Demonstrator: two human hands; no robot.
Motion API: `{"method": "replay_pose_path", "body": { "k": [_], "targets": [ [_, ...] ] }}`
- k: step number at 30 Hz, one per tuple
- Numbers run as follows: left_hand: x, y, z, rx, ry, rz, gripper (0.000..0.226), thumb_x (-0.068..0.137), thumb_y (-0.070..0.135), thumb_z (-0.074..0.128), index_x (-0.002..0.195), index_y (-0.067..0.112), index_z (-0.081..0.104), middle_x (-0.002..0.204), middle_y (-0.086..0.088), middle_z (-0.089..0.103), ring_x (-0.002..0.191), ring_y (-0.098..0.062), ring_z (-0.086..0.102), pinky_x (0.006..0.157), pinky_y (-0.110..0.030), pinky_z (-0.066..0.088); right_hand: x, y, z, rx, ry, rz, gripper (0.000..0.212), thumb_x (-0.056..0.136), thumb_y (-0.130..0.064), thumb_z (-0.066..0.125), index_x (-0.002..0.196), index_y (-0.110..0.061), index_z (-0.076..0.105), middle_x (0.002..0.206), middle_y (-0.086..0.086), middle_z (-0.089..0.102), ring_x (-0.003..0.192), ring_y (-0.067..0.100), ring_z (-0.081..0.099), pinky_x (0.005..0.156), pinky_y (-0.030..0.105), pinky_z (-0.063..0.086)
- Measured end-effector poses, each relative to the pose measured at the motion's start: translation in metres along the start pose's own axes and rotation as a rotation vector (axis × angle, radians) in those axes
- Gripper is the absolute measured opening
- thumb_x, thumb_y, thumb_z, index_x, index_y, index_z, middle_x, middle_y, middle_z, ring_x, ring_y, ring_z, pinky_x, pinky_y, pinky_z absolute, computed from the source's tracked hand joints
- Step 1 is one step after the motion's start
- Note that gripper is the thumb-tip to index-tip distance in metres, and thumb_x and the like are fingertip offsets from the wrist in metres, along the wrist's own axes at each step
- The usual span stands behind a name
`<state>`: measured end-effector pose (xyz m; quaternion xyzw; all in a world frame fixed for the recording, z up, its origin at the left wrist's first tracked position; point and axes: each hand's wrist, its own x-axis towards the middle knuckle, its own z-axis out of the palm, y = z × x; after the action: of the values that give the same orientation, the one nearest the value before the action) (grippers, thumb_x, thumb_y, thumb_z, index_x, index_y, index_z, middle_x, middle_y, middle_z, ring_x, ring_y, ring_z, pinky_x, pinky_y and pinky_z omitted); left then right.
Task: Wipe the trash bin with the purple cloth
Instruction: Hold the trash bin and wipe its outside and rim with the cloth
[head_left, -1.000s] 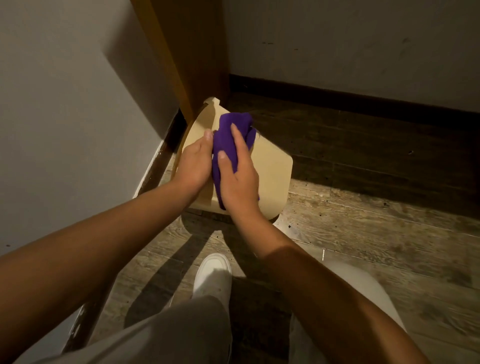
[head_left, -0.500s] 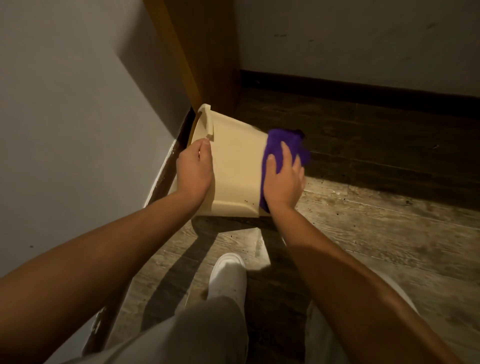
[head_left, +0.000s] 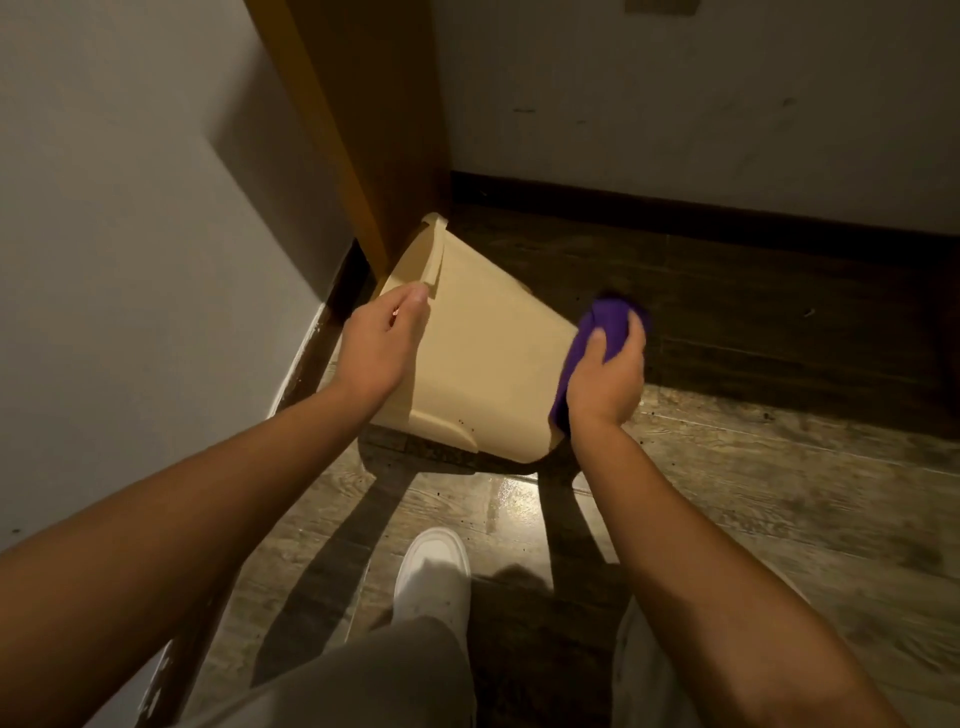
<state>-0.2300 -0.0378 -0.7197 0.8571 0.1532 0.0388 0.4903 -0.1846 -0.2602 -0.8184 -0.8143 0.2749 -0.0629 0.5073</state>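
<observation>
- Nearest to you, your legs in light grey trousers (head_left: 363, 675) fill the bottom edge, and one white shoe (head_left: 434, 577) stands on the wooden floor (head_left: 779, 493) just ahead of them
- Both of your bare forearms reach forward from the lower corners toward the middle of the view, casting long dark shadows on the floor planks
- Your left hand (head_left: 379, 348) is curled over the left side of the trash bin (head_left: 488, 364), thumb on top and fingers wrapped out of sight around its rim end, gripping it
- The trash bin is cream plastic and lies tipped on its side on the floor, open rim toward the left wall, base toward the right
- Your right hand (head_left: 605, 379) is closed around the bunched purple cloth (head_left: 605, 325), pressing it against the base end of the bin; the cloth shows above and below your fingers
- To the left rises a pale wall (head_left: 130, 260) with a dark skirting board along its foot
- Behind the bin stands a brown wooden panel (head_left: 374, 130) in the corner
- Farthest off, a second pale wall (head_left: 701, 93) runs across the back above a dark skirting board
</observation>
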Motion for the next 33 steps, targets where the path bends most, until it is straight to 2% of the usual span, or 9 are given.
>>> {"method": "replay_pose_path", "body": {
  "k": [5,9,12,14,17,21,23,29,33],
  "targets": [
    [0.005,0.01,0.008,0.062,-0.051,0.074,0.037,0.11,0.029,0.039,0.141,0.021,0.057,0.122,0.003,0.065,0.109,-0.011,0.06,0.086,-0.029,0.05,-0.03,-0.072,0.012,0.064,-0.173,-0.346,0.054,0.104,-0.056,0.038,0.156,-0.042,0.029,0.139,-0.003,0.06,0.115,0.018,0.063,0.091,0.043,0.056],
    [0.003,0.011,0.017,0.094,0.001,0.13,0.036,0.11,0.025,0.039,0.139,0.016,0.059,0.115,-0.001,0.069,0.104,-0.013,0.065,0.09,-0.039,0.056,-0.07,-0.072,0.04,-0.018,-0.253,-0.446,0.054,0.107,-0.048,0.04,0.158,-0.037,0.03,0.155,0.003,0.051,0.143,0.032,0.045,0.111,0.058,0.042],
    [0.003,0.006,0.016,0.104,0.07,0.106,0.037,0.11,0.024,0.04,0.141,0.016,0.057,0.116,0.005,0.067,0.098,0.003,0.06,0.081,-0.012,0.05,-0.078,-0.053,0.054,-0.087,-0.205,-0.389,0.057,0.105,-0.054,0.039,0.159,-0.039,0.026,0.162,0.005,0.043,0.151,0.031,0.034,0.12,0.058,0.029],
    [0.006,-0.001,0.011,0.105,0.06,0.095,0.036,0.109,0.024,0.041,0.14,0.017,0.058,0.114,0.005,0.067,0.097,0.004,0.061,0.074,-0.005,0.046,-0.075,-0.03,0.053,-0.173,-0.178,-0.39,0.057,0.105,-0.056,0.037,0.159,-0.04,0.023,0.163,0.005,0.041,0.153,0.029,0.031,0.123,0.055,0.023],
    [0.012,-0.006,0.006,0.116,0.056,0.091,0.033,0.109,0.024,0.041,0.135,0.017,0.061,0.116,0.0,0.068,0.101,-0.007,0.062,0.077,-0.015,0.047,-0.059,0.008,0.041,-0.222,-0.15,-0.253,0.056,0.106,-0.054,0.039,0.158,-0.04,0.026,0.164,0.004,0.041,0.151,0.03,0.034,0.121,0.056,0.026],
    [0.015,-0.003,0.008,0.059,0.079,0.064,0.031,0.109,0.025,0.041,0.131,0.021,0.063,0.104,0.014,0.065,0.092,0.008,0.057,0.071,-0.008,0.04,-0.037,0.029,0.03,-0.149,-0.095,0.027,0.054,0.108,-0.045,0.039,0.16,-0.035,0.026,0.161,0.008,0.041,0.133,0.037,0.054,0.099,0.05,0.05],
    [0.018,0.005,0.009,0.02,0.06,0.017,0.034,0.108,0.033,0.044,0.135,0.022,0.061,0.11,0.014,0.062,0.094,0.008,0.055,0.071,-0.009,0.039,-0.031,0.032,0.027,-0.1,-0.097,0.074,0.055,0.109,-0.043,0.039,0.16,-0.034,0.024,0.158,0.011,0.044,0.128,0.039,0.058,0.092,0.046,0.05],
    [0.015,0.004,-0.024,-0.099,-0.477,-0.265,0.028,0.093,0.06,0.056,0.114,0.045,0.068,0.118,0.004,0.066,0.104,-0.021,0.065,0.082,-0.039,0.051,-0.029,0.043,0.023,0.27,0.039,0.485,0.054,0.108,-0.039,0.047,0.158,-0.033,0.03,0.15,0.014,0.053,0.131,0.04,0.055,0.102,0.049,0.048],
    [-0.004,-0.012,-0.032,0.073,-0.416,-0.213,0.033,0.103,0.055,0.04,0.122,0.036,0.06,0.113,0.01,0.063,0.1,-0.011,0.06,0.079,-0.032,0.045,-0.035,0.038,0.027,0.289,0.02,0.435,0.053,0.107,-0.037,0.05,0.157,-0.034,0.034,0.15,0.011,0.053,0.131,0.037,0.056,0.097,0.044,0.048]
  ]
}}
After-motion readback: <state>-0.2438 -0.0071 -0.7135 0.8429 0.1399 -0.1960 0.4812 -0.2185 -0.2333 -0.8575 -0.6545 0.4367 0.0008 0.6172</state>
